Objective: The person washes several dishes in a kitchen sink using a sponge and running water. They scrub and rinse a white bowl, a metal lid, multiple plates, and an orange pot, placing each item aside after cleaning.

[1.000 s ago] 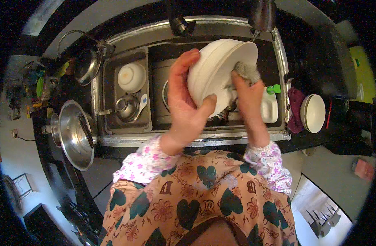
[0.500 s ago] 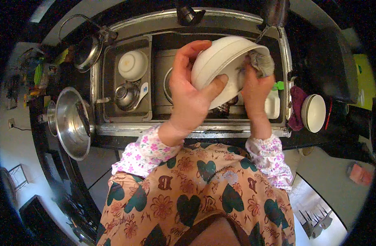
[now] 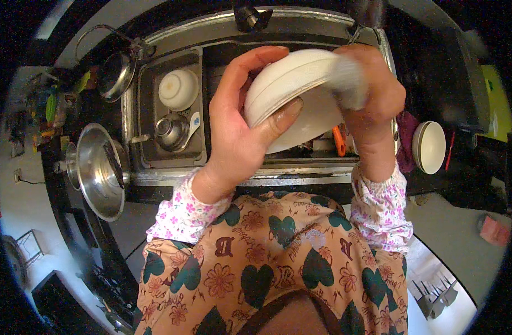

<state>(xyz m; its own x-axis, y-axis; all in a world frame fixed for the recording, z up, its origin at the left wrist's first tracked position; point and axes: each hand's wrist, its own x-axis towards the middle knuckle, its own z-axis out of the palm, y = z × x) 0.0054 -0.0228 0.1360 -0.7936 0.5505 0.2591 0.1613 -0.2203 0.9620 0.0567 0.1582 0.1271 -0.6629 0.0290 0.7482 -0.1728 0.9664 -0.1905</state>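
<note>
Over the sink, my left hand [image 3: 231, 120] grips a large white bowl [image 3: 286, 78] by its wall, thumb inside and fingers round the outside. The bowl is tilted, its mouth turned toward the lower right. At the bowl's right rim, my right hand [image 3: 379, 92] is closed round a grey scouring pad [image 3: 348, 81], which is smeared by motion. The pad presses against the outer wall near that rim. Beneath the bowl, an orange handle [image 3: 338, 140] shows partly in the sink; what it belongs to is hidden.
The left basin [image 3: 147, 103] holds an upturned white bowl [image 3: 178, 90], a small metal bowl [image 3: 171, 133] and a white spoon [image 3: 193, 127]. Left of the sink stands a steel basin [image 3: 91, 173]. A cream bowl [image 3: 430, 148] and purple cloth [image 3: 406, 139] lie right. The faucet [image 3: 251, 19] is behind.
My right hand has moved from inside the bowl's mouth up over its right rim with the pad. The bowl and my left hand have shifted slightly left.
</note>
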